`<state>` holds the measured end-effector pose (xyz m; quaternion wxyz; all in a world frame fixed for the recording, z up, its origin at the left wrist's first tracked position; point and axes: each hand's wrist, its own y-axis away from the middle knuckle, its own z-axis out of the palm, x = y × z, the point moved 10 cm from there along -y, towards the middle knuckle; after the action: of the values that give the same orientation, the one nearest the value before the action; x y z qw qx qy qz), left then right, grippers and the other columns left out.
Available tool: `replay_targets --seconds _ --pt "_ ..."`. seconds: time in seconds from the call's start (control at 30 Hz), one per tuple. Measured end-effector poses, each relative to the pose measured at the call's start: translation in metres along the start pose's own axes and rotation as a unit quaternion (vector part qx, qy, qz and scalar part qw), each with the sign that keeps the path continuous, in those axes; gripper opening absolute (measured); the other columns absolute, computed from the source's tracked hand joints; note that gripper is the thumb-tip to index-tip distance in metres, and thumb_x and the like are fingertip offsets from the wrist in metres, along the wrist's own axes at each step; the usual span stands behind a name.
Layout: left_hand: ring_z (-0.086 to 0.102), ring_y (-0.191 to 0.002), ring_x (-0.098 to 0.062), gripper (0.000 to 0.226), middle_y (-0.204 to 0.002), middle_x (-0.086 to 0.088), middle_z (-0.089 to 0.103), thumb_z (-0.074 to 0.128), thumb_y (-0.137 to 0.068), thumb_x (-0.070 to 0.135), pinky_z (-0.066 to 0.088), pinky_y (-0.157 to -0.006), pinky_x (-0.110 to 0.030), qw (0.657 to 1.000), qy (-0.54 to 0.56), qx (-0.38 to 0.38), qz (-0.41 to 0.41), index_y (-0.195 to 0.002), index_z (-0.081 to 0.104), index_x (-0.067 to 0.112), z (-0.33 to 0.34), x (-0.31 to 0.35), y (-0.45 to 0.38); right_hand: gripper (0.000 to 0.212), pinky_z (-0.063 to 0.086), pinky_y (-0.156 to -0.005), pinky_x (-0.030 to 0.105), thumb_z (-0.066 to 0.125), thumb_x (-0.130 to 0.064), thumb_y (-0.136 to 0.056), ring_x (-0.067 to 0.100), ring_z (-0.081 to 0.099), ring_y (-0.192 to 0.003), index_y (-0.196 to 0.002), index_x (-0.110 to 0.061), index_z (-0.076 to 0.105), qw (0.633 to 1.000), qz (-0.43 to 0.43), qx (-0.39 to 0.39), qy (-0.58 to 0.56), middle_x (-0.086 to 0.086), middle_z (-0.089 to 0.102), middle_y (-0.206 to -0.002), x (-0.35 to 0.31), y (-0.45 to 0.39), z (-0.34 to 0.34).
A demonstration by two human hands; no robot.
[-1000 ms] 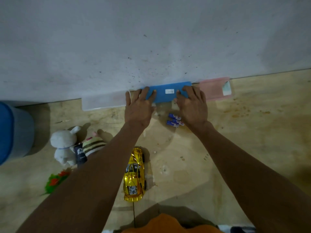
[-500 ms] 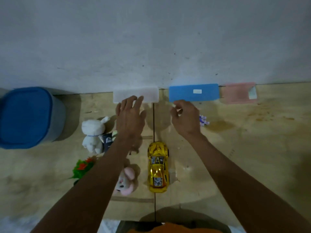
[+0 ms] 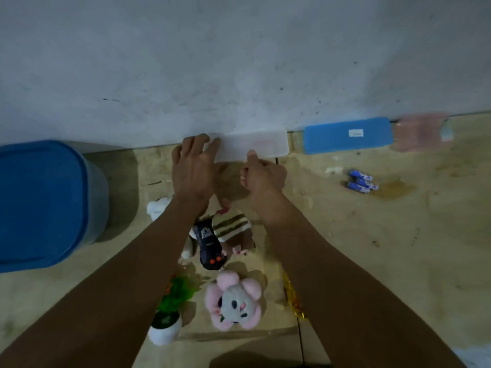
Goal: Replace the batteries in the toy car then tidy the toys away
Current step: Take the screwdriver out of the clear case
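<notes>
A white translucent case [image 3: 261, 145] lies along the foot of the wall. My left hand [image 3: 193, 168] has its fingers over the case's left end. My right hand [image 3: 263, 177] is curled, thumb pressed against the case's front edge. The gold toy car [image 3: 291, 294] is nearly hidden behind my right forearm; only a sliver shows. Three blue batteries [image 3: 360, 180] lie on the floor to the right, away from both hands.
A blue case [image 3: 345, 136] and a pink case [image 3: 421, 132] line the wall to the right. A blue-lidded bin [image 3: 39, 203] stands at left. Between my arms lie a white bunny [image 3: 159, 207], striped plush [image 3: 231, 224], dark toy car [image 3: 210, 248], pink plush [image 3: 233, 301] and potted plant [image 3: 170, 310].
Both hands left the blue case and shifted left onto the white case. The view panned left, so the bin and more toys came into sight.
</notes>
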<state>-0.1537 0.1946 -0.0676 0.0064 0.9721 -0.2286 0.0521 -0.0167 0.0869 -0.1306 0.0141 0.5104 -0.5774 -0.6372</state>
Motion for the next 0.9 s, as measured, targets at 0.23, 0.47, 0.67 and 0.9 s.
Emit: replay_targets --seconds 0.23,0.47,0.67,0.9 --pt "0.052 -0.113 -0.033 0.052 -0.127 -0.008 0.062 0.079 -0.078 0.021 0.045 -0.088 -0.047 0.998 -0.017 0.056 0.035 -0.127 0.066 0.015 -0.001 -0.001 0.002 0.036 0.04 -0.042 0.023 0.064 -0.027 -0.097 0.016 0.047 -0.043 -0.069 -0.004 0.062 0.992 0.043 -0.028 -0.112 0.007 0.056 -0.056 0.006 0.013 0.01" --pt "0.051 -0.115 -0.031 0.05 -0.128 -0.005 0.06 0.074 -0.083 0.034 0.043 -0.091 -0.048 0.998 -0.033 0.041 0.044 -0.129 0.063 0.017 -0.005 0.002 0.001 0.033 0.044 -0.047 0.026 0.064 -0.031 -0.096 0.015 0.055 -0.053 -0.073 -0.007 0.063 0.992 0.035 -0.042 -0.116 0.006 0.061 -0.063 0.005 0.017 0.01" --pt "0.052 -0.116 -0.03 0.053 -0.128 -0.002 0.061 0.079 -0.079 0.031 0.042 -0.091 -0.044 0.998 -0.042 0.043 0.029 -0.129 0.063 0.021 -0.006 0.002 -0.003 0.036 0.046 -0.049 0.026 0.071 -0.034 -0.091 0.014 0.056 -0.051 -0.065 -0.011 0.062 0.992 0.024 -0.043 -0.116 -0.001 0.061 -0.052 -0.008 0.023 0.005" --pt "0.044 -0.124 -0.032 0.08 -0.14 -0.009 0.047 0.081 -0.076 0.016 0.042 -0.094 -0.046 0.998 -0.008 0.059 0.004 -0.143 0.039 0.024 -0.016 0.0 0.02 0.036 0.043 -0.043 0.023 0.079 -0.03 -0.085 0.011 0.051 -0.04 -0.061 -0.01 0.061 0.991 0.007 -0.04 -0.127 0.001 0.06 -0.048 -0.031 0.035 0.003"
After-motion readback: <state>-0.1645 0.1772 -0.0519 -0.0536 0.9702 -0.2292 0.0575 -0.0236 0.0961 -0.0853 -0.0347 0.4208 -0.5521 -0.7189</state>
